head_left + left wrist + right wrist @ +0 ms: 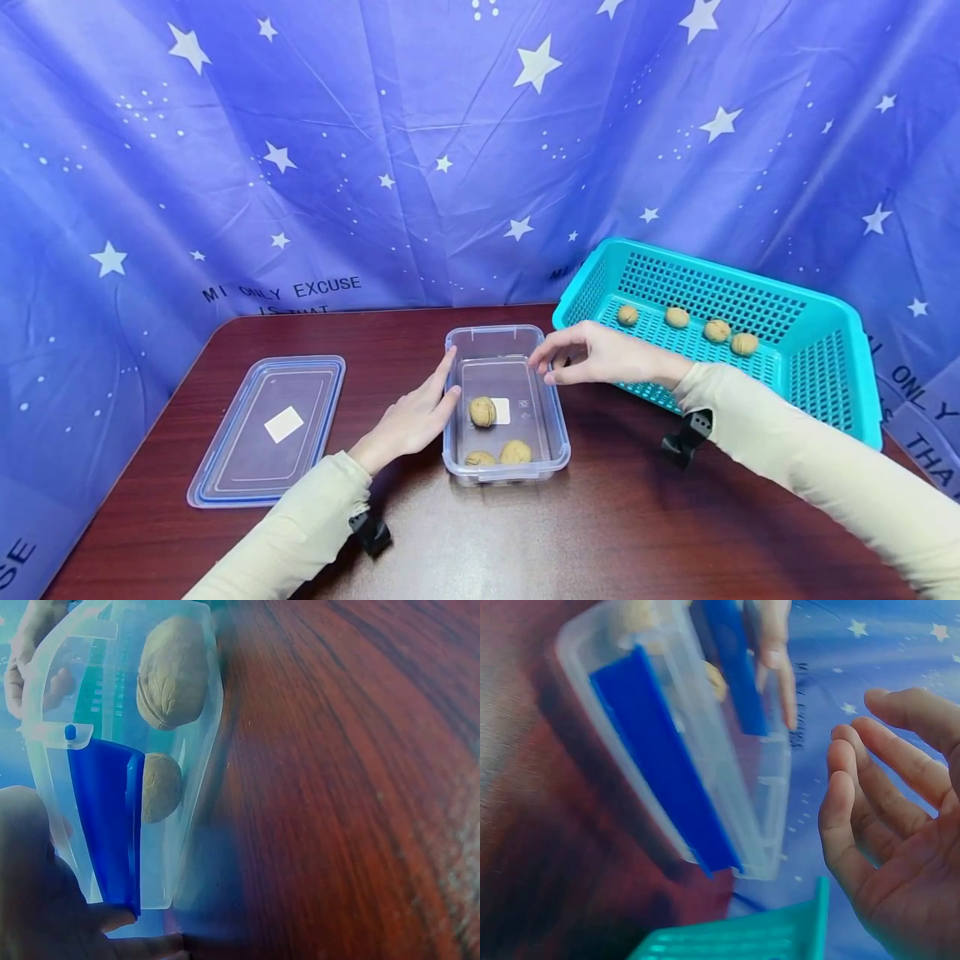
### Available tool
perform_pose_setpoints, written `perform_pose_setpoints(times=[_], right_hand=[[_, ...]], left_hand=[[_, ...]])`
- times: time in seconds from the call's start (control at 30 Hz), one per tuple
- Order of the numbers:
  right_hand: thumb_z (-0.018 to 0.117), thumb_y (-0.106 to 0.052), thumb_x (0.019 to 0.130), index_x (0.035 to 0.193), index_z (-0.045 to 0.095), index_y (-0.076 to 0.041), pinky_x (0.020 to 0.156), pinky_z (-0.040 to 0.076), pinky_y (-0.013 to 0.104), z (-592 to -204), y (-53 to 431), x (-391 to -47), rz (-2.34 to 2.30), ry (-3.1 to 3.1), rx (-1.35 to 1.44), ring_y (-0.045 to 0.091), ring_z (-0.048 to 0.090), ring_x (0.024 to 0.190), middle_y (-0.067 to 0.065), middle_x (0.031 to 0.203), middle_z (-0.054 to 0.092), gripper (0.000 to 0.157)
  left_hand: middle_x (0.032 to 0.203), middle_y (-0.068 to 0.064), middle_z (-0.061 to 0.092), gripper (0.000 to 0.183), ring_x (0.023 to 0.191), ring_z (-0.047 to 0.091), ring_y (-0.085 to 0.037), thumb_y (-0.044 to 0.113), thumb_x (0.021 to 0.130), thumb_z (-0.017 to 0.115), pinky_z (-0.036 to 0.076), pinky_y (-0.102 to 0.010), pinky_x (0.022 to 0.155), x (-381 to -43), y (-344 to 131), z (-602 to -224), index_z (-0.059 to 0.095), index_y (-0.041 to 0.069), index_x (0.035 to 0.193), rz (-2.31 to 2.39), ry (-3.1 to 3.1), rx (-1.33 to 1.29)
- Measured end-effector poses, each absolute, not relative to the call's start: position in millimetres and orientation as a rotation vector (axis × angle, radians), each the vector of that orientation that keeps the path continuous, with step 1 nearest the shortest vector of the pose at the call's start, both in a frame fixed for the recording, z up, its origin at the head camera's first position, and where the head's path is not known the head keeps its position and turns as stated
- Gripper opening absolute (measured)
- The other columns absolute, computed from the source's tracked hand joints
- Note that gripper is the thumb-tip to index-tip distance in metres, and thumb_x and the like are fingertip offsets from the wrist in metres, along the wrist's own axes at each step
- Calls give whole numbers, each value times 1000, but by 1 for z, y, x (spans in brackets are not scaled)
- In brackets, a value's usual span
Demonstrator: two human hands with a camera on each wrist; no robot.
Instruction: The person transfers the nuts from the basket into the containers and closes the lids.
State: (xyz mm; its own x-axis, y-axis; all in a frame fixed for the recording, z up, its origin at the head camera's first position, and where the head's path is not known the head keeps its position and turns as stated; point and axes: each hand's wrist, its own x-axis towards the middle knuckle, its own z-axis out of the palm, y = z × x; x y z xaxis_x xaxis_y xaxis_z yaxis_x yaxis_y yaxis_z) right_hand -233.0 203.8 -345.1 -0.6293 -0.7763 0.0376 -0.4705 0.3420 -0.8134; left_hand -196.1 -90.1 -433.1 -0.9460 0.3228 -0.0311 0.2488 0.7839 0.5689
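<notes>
A clear plastic food container (557,417) stands on the table with three walnuts inside: one walnut (482,412) near the middle, and another walnut (515,452) beside a third at the near end. My left hand (411,421) rests against the container's left side, fingers extended along the wall and thumb at the rim. In the left wrist view its fingertips reach the blue side latch (109,825). Above the container's right rim is my right hand (588,354), fingers loosely bent and nothing between them; the right wrist view shows this hand (900,825) apart from the container.
At the back right, a turquoise basket (821,308) holds several walnuts in a row, such as this walnut (717,331). The container's blue-edged lid (255,450) lies flat on the left of the brown table (600,533). A starry blue curtain (450,208) hangs behind.
</notes>
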Motion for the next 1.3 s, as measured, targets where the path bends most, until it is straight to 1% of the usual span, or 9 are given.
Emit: perform_pose_setpoints(times=[0.07, 0.4, 0.53, 0.67, 0.8, 0.93, 1.07, 1.17, 1.3], right_hand=[[68, -9, 90, 114, 68, -5, 74, 53, 33, -340, 207, -235, -1200, 2286, -1072, 22, 63, 86, 17, 102, 66, 25], [68, -13, 91, 119, 67, -9, 79, 53, 37, -324, 226, -247, -1237, 2418, -945, 27, 64, 97, 5, 108, 68, 29], [69, -16, 91, 122, 65, -6, 80, 52, 41, -318, 234, -250, -1240, 2444, -859, 25, 63, 100, 11, 111, 67, 33], [68, -17, 92, 125, 62, 0, 81, 52, 39, -313, 241, -254, -1248, 2456, -812, 24, 63, 101, 16, 111, 67, 37], [67, -18, 93, 125, 62, -2, 76, 53, 34, -310, 250, -258, -1246, 2498, -758, 21, 64, 99, 11, 109, 68, 36], [66, -18, 94, 125, 63, -4, 65, 49, 33, -307, 260, -263, -1288, 2515, -692, 20, 62, 85, 11, 108, 67, 34], [65, -18, 95, 126, 62, -3, 72, 50, 32, -306, 267, -267, -1297, 2548, -662, 18, 62, 87, 11, 110, 66, 35], [64, -20, 95, 126, 62, -4, 82, 50, 32, -306, 274, -270, -1290, 2590, -630, 17, 63, 98, 8, 112, 66, 35], [63, -21, 96, 127, 62, -5, 80, 51, 33, -307, 283, -276, -1320, 2590, -602, 18, 64, 98, 7, 112, 66, 35]], left_hand=[[156, -2, 27, 60, 121, 51, -37, 41, 104, 33, 44, -56, 89, -196, -90, -433, 6, 32, 157, 883, 2844, 457], [156, -2, 28, 60, 119, 53, -37, 40, 104, 33, 45, -57, 87, -196, -91, -433, 5, 32, 157, 892, 2842, 450], [155, -3, 29, 60, 119, 53, -38, 41, 104, 33, 44, -57, 88, -196, -90, -434, 5, 31, 157, 895, 2848, 451], [155, -2, 29, 61, 119, 53, -38, 42, 104, 32, 44, -56, 90, -196, -90, -434, 4, 32, 157, 879, 2851, 438], [155, -2, 29, 61, 119, 53, -38, 42, 104, 32, 43, -56, 90, -195, -90, -434, 4, 33, 157, 877, 2850, 436], [155, -2, 29, 61, 120, 52, -38, 42, 104, 33, 43, -56, 90, -196, -90, -434, 4, 33, 157, 886, 2850, 440], [156, -2, 28, 61, 120, 52, -38, 43, 104, 32, 43, -56, 91, -196, -90, -434, 4, 33, 157, 880, 2849, 444], [156, -2, 28, 61, 120, 52, -38, 42, 104, 32, 43, -56, 91, -196, -90, -434, 3, 33, 157, 880, 2848, 441], [156, -2, 27, 61, 121, 51, -39, 41, 104, 34, 42, -56, 92, -196, -89, -435, 4, 33, 157, 887, 2847, 434]])
